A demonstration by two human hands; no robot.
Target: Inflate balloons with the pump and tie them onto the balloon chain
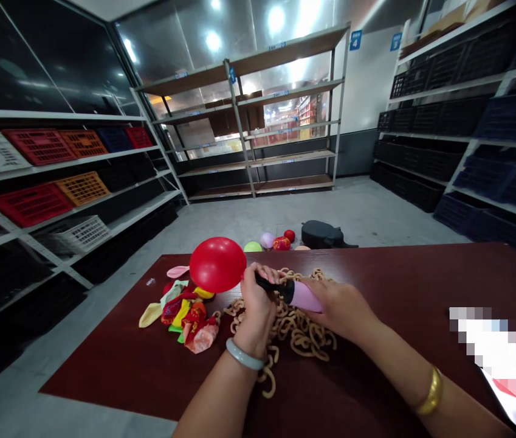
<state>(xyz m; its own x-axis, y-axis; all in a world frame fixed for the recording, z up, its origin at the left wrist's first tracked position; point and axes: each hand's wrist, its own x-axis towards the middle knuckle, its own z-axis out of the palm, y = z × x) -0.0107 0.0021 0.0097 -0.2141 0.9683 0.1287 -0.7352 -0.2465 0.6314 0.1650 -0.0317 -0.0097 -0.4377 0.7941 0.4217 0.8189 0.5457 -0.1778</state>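
Observation:
A red balloon, swollen with air, sits at the tip of a pink and black hand pump. My left hand is closed around the balloon's neck and the pump's black nozzle end; the exact join is hidden by the fingers. Around the pump's pink barrel my right hand is wrapped. Beneath both hands lies a heap of tan curled rings or hooks on the dark red-brown table. Left of my left hand is a pile of flat, uninflated balloons in several colours.
A pixelated bright object lies at the table's right. Beyond the far edge, several inflated balloons and a dark bag-like object are on the floor. Shelves with crates stand left and right; a metal rack stands at the back.

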